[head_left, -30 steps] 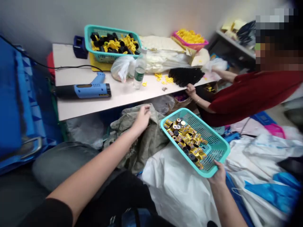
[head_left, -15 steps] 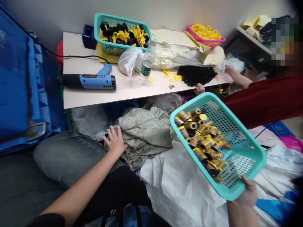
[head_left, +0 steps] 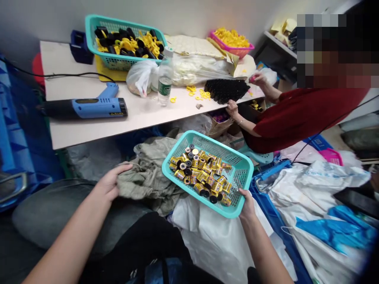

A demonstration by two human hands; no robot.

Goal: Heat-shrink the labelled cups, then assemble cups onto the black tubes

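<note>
While the right hand (head_left: 246, 206) clamps closed around the near rim of a teal plastic mesh basket (head_left: 237, 167), a loose heap of yellow-and-black spools (head_left: 199, 173) fills its middle, above white woven sacking (head_left: 207, 240). The left hand (head_left: 111, 183), fingers open and spread, touches a crumpled grey-green woven sack (head_left: 145, 181). Beyond, a second teal basket (head_left: 112, 63) on a pale table (head_left: 74, 132) holds black-and-yellow parts (head_left: 127, 41).

Probably a small workshop, heat gun (head_left: 84, 108) on a workbench (head_left: 89, 128), basket of spools (head_left: 231, 211), woven sacks (head_left: 148, 181)
</note>
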